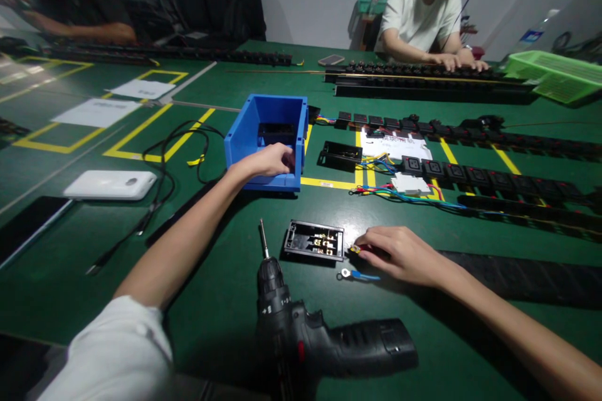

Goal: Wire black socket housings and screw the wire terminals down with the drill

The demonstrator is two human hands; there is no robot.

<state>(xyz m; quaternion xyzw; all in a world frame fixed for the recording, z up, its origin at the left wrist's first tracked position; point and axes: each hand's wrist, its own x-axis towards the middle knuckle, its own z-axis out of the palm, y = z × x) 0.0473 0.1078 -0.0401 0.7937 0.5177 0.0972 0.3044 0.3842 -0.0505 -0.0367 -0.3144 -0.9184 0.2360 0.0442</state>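
Note:
My left hand [273,160] reaches over the front of a blue parts bin [263,183]. Its fingers curl down inside, and their tips are hidden. A black part [275,131] lies farther back in the bin. My right hand [399,252] pinches wires with ring terminals [355,249], a red and a yellow one showing at the fingertips. Just left of them lies an open black socket housing [301,242] with brass contacts inside. A loose blue wire [364,276] with a ring terminal rests below that hand. The cordless drill [301,332] lies in front of the housing.
Power strips [477,175] with coloured wires run along the right. Another black housing [341,155] sits beside the bin. A white power bank [110,185] and a black cable [164,163] are at left. Two people sit across the table, one's hands [451,62] on a strip.

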